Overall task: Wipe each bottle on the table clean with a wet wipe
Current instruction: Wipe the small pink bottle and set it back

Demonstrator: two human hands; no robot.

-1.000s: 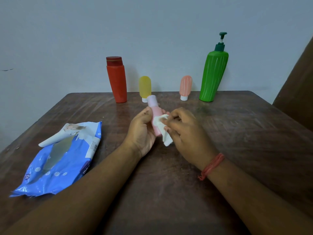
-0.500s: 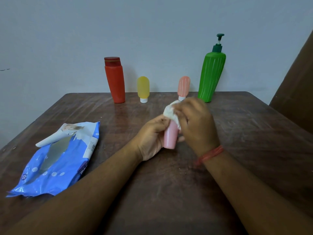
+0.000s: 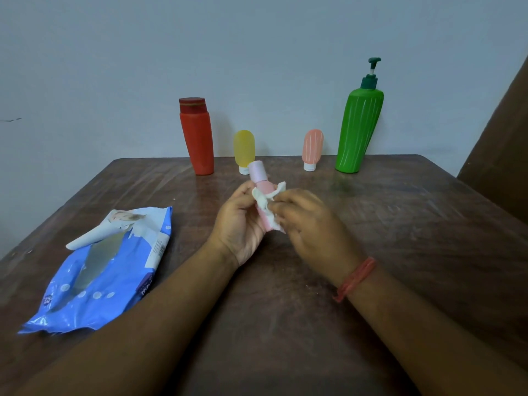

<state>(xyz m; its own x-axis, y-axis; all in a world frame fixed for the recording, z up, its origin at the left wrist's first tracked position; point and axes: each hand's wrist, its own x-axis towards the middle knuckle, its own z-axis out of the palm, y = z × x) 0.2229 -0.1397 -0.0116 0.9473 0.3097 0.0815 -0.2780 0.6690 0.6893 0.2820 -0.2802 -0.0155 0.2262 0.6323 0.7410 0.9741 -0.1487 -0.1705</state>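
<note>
Scuffed wooden table (image 3: 400, 224), grey wall (image 3: 257, 52).

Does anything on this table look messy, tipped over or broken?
Nothing looks spilled or broken. The wipes pack lies crumpled at the left with its flap peeled open. The two small tubes, yellow and peach, stand cap-down, probably by design.

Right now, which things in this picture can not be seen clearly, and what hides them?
Head view only:
- Pink bottle: its lower body is covered by the wipe, the left hand and the right hand.
- Right hand's fingertips: blurred.
- Print on the wipes pack: too small to read.
- Both forearms: cut off by the bottom edge.
- Brown object at right: cut off by the frame edge.
</note>
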